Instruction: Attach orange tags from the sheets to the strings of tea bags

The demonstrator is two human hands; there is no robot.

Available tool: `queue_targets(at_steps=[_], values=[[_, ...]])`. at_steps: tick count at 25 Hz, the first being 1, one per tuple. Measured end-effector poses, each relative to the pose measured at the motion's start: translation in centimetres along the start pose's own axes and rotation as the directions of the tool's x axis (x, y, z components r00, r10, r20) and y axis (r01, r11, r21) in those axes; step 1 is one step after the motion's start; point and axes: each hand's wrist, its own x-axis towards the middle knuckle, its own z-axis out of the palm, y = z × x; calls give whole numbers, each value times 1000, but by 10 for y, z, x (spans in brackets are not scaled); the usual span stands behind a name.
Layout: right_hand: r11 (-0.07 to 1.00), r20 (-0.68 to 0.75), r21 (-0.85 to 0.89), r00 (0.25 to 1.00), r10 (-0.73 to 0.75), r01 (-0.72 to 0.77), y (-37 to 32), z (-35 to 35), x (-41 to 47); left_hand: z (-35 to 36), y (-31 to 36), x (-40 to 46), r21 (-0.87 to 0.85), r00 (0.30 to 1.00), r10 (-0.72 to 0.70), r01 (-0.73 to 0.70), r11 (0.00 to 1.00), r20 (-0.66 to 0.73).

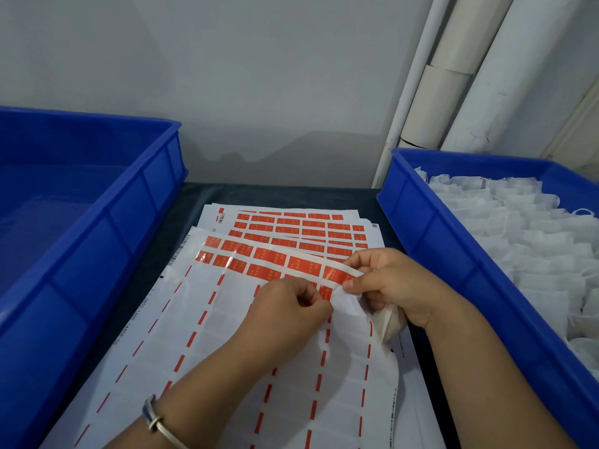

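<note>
I count two blue crates: an empty one (pixel 81 202) filling the left of the frame and one (pixel 453 241) at right heaped with white tea bags (pixel 525 241), too many to count. Between them, centre, lie at least two tag sheets: a fuller far sheet (pixel 301 226) and the near sheet (pixel 201 319), mostly stripped, two rows of orange tags (pixel 259 257) left. My left hand (pixel 288 306) pinches at a tag on it; my right hand (pixel 392 283) pinches the sheet's lifted edge and holds one tea bag (pixel 387 322) beneath. One bangle (pixel 158 422) sits lower left.

Dark table (pixel 285 194) bears sheets (pixel 207 335), two blue bins (pixel 453 247).
</note>
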Motion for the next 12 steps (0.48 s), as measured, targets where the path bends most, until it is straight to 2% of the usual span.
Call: queue_targets(at_steps=[2, 4, 8, 12], values=[[1000, 17, 3, 1000, 1, -2, 1, 0, -1, -3, 0, 0, -25, 1000, -14, 15, 1000, 9], [1000, 19, 8, 1000, -8, 7, 1, -1, -1, -4, 1, 0, -64, 999, -3, 0, 998, -40], [998, -4, -38, 999, -50, 50, 2, -2, -1, -1, 5, -2, 38, 983, 108, -103, 994, -150], [996, -22, -61, 998, -66, 64, 2, 0, -1, -1, 4, 1, 5, 976, 105, -107, 994, -189]])
